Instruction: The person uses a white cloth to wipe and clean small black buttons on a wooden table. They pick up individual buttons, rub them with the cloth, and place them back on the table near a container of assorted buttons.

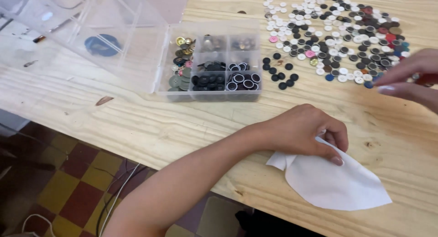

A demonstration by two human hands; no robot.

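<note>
Even, soft daylight lit the pale wooden desk (pixel 137 114) brightly, casting only faint shadows. The clear plastic lid (pixel 105 32) at upper left washed out in glare. The right hand (pixel 408 77) was smeared by motion blur; the floor (pixel 68 191) lay dim.

You are looking down on a pale wooden table (pixel 114 114) with visible grain and knots, its near edge running diagonally across the view. Below it lies a floor (pixel 77 191) of red and yellow checkered tiles, worn and dim. White and dark cables (pixel 116 196) trail over the tiles. Soft, even light falls on the tabletop.
</note>
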